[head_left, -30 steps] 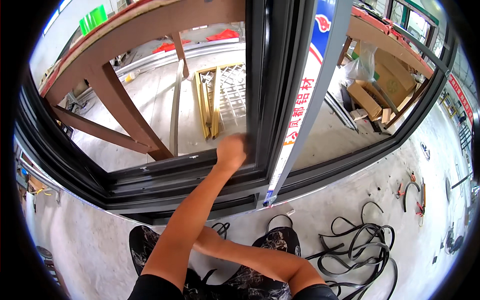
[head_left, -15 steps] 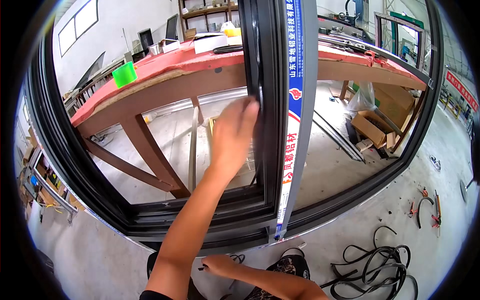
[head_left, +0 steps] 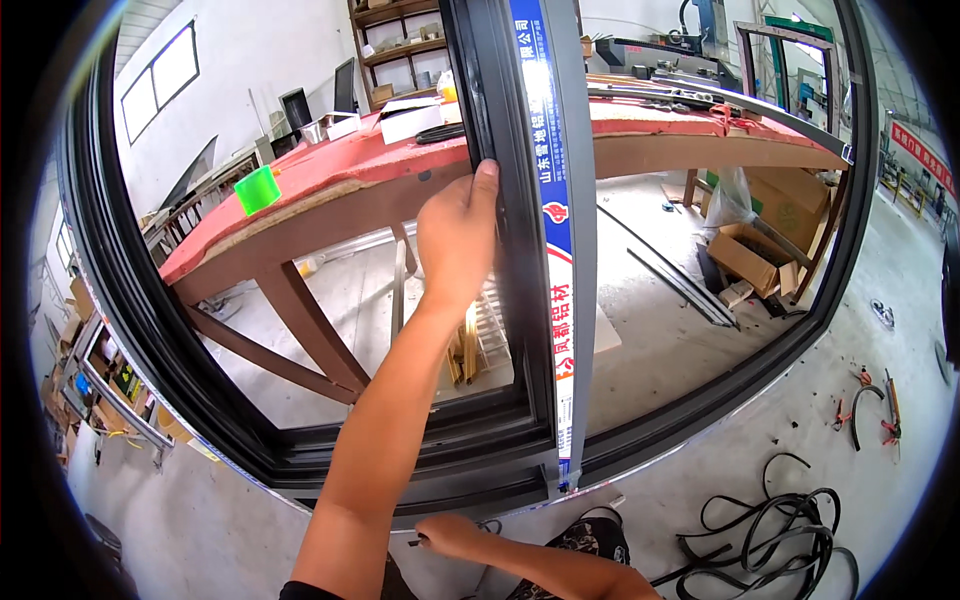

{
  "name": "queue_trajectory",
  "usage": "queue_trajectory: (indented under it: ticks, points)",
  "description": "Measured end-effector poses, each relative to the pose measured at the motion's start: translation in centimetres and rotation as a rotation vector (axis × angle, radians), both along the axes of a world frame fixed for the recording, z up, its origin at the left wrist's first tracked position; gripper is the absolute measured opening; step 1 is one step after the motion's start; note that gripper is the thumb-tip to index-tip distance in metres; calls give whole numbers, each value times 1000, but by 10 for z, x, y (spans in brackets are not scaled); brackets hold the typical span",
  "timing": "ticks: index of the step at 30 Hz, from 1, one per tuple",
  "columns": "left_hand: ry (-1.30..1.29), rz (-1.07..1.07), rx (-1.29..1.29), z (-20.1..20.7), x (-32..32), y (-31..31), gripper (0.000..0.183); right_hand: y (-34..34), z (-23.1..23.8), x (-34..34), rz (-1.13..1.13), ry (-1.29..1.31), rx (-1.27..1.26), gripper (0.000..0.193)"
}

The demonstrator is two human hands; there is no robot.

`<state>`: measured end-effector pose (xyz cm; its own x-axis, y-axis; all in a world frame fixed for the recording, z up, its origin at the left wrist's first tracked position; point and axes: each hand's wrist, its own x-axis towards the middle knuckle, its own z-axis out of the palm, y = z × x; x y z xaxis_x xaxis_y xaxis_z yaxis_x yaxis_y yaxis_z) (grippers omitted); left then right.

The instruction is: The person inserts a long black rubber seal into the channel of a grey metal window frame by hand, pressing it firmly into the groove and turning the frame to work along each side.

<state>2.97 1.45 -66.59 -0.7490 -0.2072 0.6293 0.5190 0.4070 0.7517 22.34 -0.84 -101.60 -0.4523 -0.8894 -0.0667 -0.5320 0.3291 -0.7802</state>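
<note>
A dark metal window frame stands upright before me, split by a vertical mullion. High on the mullion's left side is my left hand, closed round the edge with its thumb pressed on the inner groove; the other fingers are partly hidden behind. A black strip seems to run along that groove. Down below the frame's bottom rail, my right hand is closed, and a small dark tip pokes out at its left. What it belongs to is hidden. Printed protective film covers part of the mullion's face.
Behind the frame stands a red-topped workbench with a green tape roll on it. Loose black rubber strip lies coiled on the floor at right. Cardboard boxes and long metal bars lie under the bench.
My left hand has slid upward along the mullion and is less blurred. My right hand remains low, still closed. The whole view has shifted slightly.
</note>
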Motion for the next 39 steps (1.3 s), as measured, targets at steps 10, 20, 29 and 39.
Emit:
queue_trajectory:
  ticks: [10,20,29,39]
  points:
    - [-45,-37,-82,-32,16,0,38,8,8,-8,45,34,88,25]
    - [95,84,-223,-51,14,1,28,5,10,-2,11,-8,15,23]
    - [66,52,-154,-77,13,1,25,-2,12,-6,49,13,73,22]
    - [79,-44,-13,-96,10,0,16,-4,6,-2,11,11,34,22]
